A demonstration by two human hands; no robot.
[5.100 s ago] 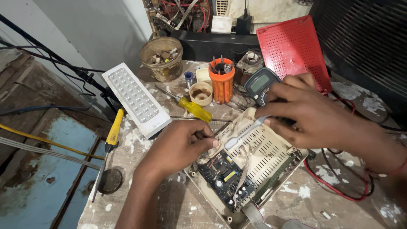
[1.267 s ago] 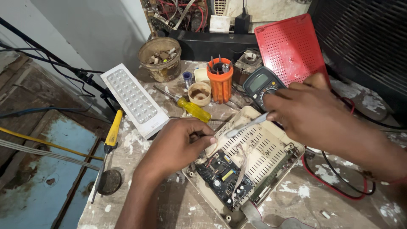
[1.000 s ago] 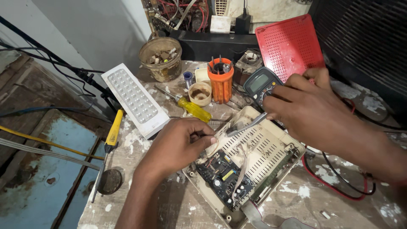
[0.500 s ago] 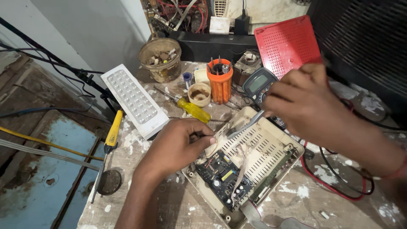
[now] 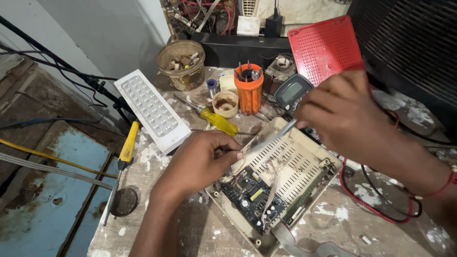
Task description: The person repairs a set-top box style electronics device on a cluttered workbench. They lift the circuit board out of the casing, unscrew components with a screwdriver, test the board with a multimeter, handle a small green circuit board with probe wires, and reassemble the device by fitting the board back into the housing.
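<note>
An open white device case (image 5: pixel 304 164) lies on the bench with a dark circuit board (image 5: pixel 250 192) in its near corner. My left hand (image 5: pixel 195 162) rests at the case's left edge, thumb and fingers pinched on a thin wire (image 5: pixel 224 151). My right hand (image 5: pixel 347 119) hovers over the case's far corner and holds flat metal tweezers (image 5: pixel 273 134), whose tip points down-left toward my left fingertips. A white wire bundle (image 5: pixel 272 183) crosses the board.
Behind the case are a grey multimeter (image 5: pixel 293 91), an orange tool holder (image 5: pixel 248 90), a small cup (image 5: pixel 225 103), a yellow screwdriver (image 5: pixel 216 120) and a red perforated cover (image 5: pixel 326 45). A white LED lamp panel (image 5: pixel 151 109) and a second screwdriver (image 5: pixel 124 157) lie left. Red and black leads (image 5: pixel 376 204) loop right.
My right hand has lifted and drifted up and to the right with the tweezers. My left hand stays pinched at the case's edge.
</note>
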